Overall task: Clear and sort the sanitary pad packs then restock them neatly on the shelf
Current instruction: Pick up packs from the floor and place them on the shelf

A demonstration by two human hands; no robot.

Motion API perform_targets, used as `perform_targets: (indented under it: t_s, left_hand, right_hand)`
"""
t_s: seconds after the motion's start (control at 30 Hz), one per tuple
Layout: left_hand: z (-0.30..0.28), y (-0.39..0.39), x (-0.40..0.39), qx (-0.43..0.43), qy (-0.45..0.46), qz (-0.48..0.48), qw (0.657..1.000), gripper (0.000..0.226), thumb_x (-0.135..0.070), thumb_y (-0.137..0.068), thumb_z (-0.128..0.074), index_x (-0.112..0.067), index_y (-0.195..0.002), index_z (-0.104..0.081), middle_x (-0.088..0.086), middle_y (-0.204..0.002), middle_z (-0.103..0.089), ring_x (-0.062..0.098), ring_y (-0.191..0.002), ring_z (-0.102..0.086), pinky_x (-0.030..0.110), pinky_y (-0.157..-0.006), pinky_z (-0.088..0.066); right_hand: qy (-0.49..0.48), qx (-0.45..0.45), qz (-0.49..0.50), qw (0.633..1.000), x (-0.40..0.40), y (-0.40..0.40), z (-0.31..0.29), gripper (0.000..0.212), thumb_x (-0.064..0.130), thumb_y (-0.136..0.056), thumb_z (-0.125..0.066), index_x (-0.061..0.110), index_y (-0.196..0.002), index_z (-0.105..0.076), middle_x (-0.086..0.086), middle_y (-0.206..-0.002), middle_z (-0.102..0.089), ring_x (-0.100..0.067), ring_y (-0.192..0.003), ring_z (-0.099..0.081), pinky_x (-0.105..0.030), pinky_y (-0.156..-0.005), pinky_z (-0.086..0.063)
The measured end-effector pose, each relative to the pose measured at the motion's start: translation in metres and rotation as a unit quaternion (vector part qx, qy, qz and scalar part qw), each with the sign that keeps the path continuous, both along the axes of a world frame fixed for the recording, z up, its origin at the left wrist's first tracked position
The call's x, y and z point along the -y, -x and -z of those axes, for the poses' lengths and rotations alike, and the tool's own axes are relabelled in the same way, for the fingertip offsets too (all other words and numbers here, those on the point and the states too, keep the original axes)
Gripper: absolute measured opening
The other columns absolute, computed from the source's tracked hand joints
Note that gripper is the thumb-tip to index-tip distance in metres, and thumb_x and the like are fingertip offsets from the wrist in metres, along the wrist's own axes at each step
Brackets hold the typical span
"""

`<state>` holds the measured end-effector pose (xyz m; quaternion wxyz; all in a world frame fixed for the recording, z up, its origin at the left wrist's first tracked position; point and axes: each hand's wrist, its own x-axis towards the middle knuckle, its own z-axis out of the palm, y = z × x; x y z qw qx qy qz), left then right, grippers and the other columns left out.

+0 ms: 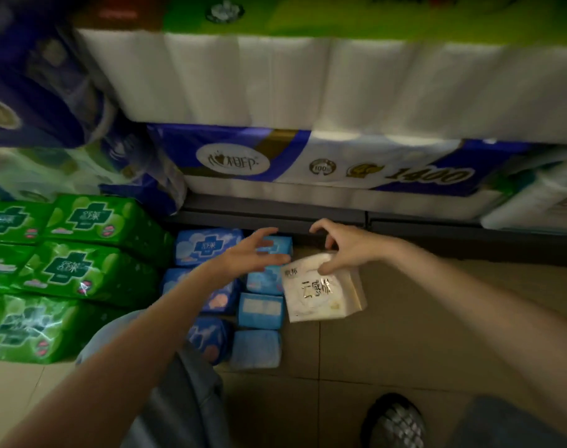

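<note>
You are in the clearing and sorting stage, with restocking not yet begun as far as this view shows. On the floor tiles the packs already lie grouped by colour: the green packs stacked at your left, the blue packs set in two columns beside them. Your right hand pinches the top edge of a white pack between thumb and fingers, holding it just right of the blue group, tilted and low over the tiles. Your left hand hovers over the upper blue packs with fingers spread, gripping nothing. The dark bottom shelf sits under the toilet paper bundles; its inside is too shadowed to say whether more packs remain there. The white pack needs its own place, then everything must go back.
</note>
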<state>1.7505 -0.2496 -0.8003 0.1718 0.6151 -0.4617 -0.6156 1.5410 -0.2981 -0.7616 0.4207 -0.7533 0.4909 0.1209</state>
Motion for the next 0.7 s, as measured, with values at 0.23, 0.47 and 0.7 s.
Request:
perform_targets:
  t_s: [0.23,0.47,0.7]
  left_hand:
    - [-0.126,-0.029,0.011,-0.244,-0.018,0.067,0.967,0.089,-0.042,-0.042,-0.091,-0.015,-0.119,-0.055,0.009,-0.11,-0.069,0.025,-0.101,-0.066,0.039,-0.087,-0.053]
    - [-0.295,-0.075,0.02,-0.157,0.209,0.049,0.964,0.095,-0.042,-0.039,-0.091,-0.021,-0.122,-0.05,0.004,-0.107,-0.07,0.023,-0.097,-0.068,0.033,-0.073,-0.055]
    - [-0.421,-0.092,0.013,-0.019,0.455,-0.008,0.89,0.068,-0.034,-0.061,-0.079,-0.034,-0.123,-0.05,-0.008,-0.106,-0.065,0.009,-0.096,-0.066,0.023,-0.069,-0.055]
  right_hand:
    - [0.006,0.17,0.03,0.985,0.006,-0.008,-0.166,0.06,0.027,-0.077,-0.072,0.035,-0.127,-0.038,0.005,-0.122,-0.049,-0.01,-0.106,-0.055,-0.026,-0.088,-0.05]
    - [0.469,-0.038,-0.174,0.865,-0.034,-0.058,-0.316,0.103,0.066,-0.066,-0.065,0.035,-0.147,-0.009,0.011,-0.138,-0.024,-0.01,-0.125,-0.021,-0.026,-0.1,-0.021]
    - [0.718,0.019,-0.14,0.682,-0.032,-0.092,-0.367,0.11,0.04,-0.062,-0.077,0.033,-0.143,-0.003,-0.014,-0.143,-0.03,-0.038,-0.118,-0.039,-0.052,-0.096,-0.04]
